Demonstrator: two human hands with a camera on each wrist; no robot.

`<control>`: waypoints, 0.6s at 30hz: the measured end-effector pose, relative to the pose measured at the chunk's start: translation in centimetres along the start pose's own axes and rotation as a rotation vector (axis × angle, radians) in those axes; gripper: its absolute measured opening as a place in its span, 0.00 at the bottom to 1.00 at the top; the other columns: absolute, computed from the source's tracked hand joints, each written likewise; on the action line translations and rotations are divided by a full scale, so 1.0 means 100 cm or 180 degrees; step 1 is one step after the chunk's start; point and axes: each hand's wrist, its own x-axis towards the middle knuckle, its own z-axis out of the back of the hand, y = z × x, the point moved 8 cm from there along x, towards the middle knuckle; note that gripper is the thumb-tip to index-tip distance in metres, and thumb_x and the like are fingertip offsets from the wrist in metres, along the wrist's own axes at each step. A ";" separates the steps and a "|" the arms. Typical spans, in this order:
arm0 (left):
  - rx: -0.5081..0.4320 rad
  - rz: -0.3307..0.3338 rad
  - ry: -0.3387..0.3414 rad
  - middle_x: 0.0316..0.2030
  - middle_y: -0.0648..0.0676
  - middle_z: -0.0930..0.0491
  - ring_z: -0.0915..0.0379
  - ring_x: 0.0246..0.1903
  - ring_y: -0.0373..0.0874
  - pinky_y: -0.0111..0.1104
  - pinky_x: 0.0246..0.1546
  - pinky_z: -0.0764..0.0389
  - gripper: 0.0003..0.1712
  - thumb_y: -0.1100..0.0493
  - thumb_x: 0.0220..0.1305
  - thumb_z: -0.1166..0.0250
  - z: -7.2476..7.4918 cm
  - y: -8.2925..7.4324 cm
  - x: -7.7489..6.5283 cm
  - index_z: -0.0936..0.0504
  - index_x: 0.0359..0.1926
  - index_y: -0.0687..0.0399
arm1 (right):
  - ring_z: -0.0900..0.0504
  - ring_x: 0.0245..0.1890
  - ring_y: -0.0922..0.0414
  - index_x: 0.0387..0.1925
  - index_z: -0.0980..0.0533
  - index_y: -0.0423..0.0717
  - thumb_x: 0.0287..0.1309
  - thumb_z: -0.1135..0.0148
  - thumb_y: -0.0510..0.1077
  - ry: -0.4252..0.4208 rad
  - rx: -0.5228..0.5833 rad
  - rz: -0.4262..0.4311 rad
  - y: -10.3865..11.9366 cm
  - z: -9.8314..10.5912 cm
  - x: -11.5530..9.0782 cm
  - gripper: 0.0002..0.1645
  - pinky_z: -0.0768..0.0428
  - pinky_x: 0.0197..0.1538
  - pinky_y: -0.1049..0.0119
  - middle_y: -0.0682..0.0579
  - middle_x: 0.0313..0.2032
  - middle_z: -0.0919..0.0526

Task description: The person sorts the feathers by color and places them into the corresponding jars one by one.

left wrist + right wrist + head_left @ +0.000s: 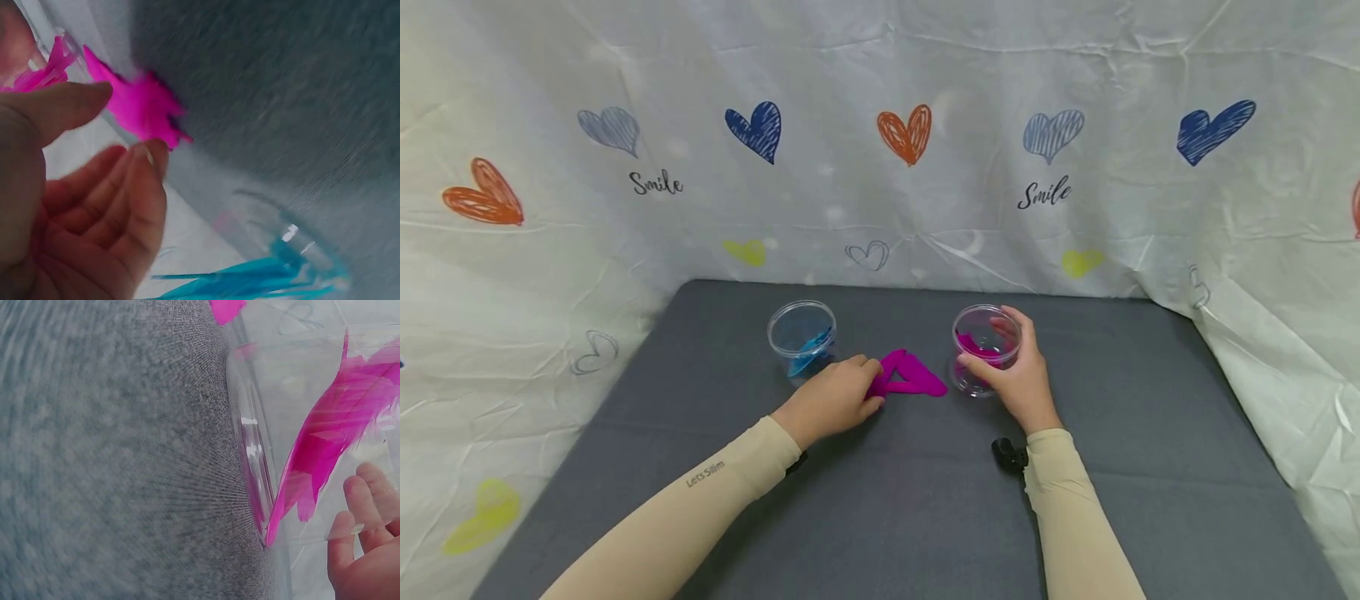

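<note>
My right hand [1026, 379] grips a clear plastic cup [977, 385] at its right side, thumb in front and fingers round the back. Magenta feathers [325, 434] lean inside that cup. Left of it, a small pile of magenta feathers [917, 379] lies on the grey cloth. My left hand [838, 396] reaches to the pile's left end. In the left wrist view, the thumb and fingertips [147, 162] stand apart beside the magenta feathers, the fingertips right at their edge.
Behind my left hand stands a second clear cup [801, 321] with blue feathers [812, 354] in it. A grey cloth [895, 517] covers the table. White sheeting [970, 67] printed with hearts hangs along the back and sides.
</note>
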 end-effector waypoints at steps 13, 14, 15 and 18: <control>-0.0292 0.0438 -0.0140 0.39 0.56 0.16 0.22 0.33 0.44 0.38 0.38 0.12 0.23 0.52 0.71 0.26 -0.013 0.012 -0.005 0.19 0.56 0.64 | 0.29 0.79 0.54 0.80 0.40 0.64 0.56 0.15 0.55 0.0005 -0.0034 0.0032 0.001 0.001 -0.001 0.58 0.28 0.80 0.44 0.54 0.73 0.24; -0.0321 0.0473 -0.0154 0.41 0.57 0.15 0.21 0.34 0.44 0.38 0.39 0.11 0.24 0.52 0.71 0.26 -0.014 0.013 -0.005 0.19 0.57 0.64 | 0.29 0.79 0.54 0.80 0.40 0.64 0.56 0.15 0.55 0.0009 -0.0031 0.0028 0.001 0.001 -0.001 0.58 0.28 0.80 0.44 0.54 0.73 0.24; -0.0346 0.0504 -0.0171 0.42 0.58 0.14 0.20 0.34 0.44 0.39 0.40 0.11 0.24 0.52 0.71 0.26 -0.014 0.014 -0.005 0.19 0.58 0.65 | 0.29 0.79 0.53 0.80 0.40 0.64 0.56 0.15 0.55 0.0011 -0.0032 0.0026 0.001 0.001 -0.001 0.58 0.28 0.80 0.44 0.54 0.73 0.24; -0.0415 0.0574 -0.0233 0.44 0.59 0.13 0.19 0.35 0.45 0.39 0.40 0.10 0.25 0.53 0.71 0.25 -0.015 0.015 -0.006 0.19 0.59 0.64 | 0.29 0.79 0.54 0.81 0.41 0.63 0.56 0.15 0.55 0.0011 -0.0035 0.0023 0.000 0.001 0.000 0.58 0.28 0.80 0.44 0.54 0.73 0.24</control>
